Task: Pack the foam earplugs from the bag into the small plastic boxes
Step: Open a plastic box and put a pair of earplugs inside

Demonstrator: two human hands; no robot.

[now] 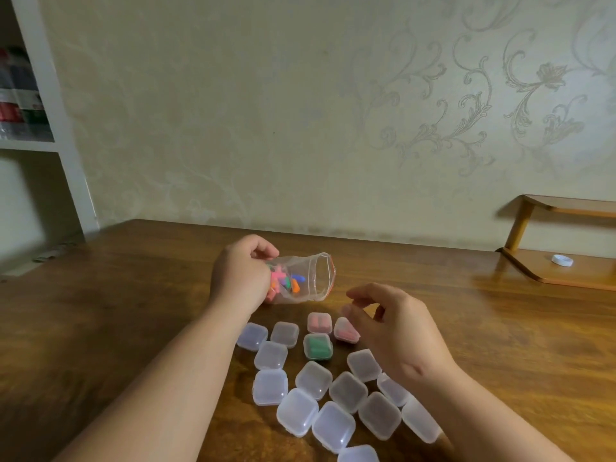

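Forearms [173, 378]: nearest the camera, bare, coming in from the lower edge on either side of the green box [317, 346], which serves as landmark here.
Wall [233, 111]: far beyond the green box, pale paper with a scroll pattern.
Table [100, 311]: dark brown wood; it carries the green box and all the other boxes.
White shelving [66, 145]: far left of the green box and beyond it; blurred packages on its upper shelf.
Wooden rack [566, 275]: far right of the green box, on the table against the wall.
Right grip [396, 328]: just right of the green box, above the table, fingers loosely curled, thumb and forefinger tips close together; I cannot tell whether they pinch anything.
Left grip [240, 271]: beyond the green box and to its left, fingers curled round the shut end of the bag.
Bag [310, 278]: clear plastic, beyond the green box, lying sideways with its open mouth pointing right.
Empty boxes [333, 426]: translucent, lids down, clustered left of, right of and nearer than the green box; they look empty.
Pink boxes [319, 322]: two, one just beyond the green box, the other beyond and to its right, each with pink plugs inside.
Green box: lid down, green plugs inside.
Earplugs [286, 281]: pink, orange, blue and green, loose in the bag beside the left grip, beyond the green box.
Cap [562, 260]: small, white, on the rack's lower board, far right of the green box.
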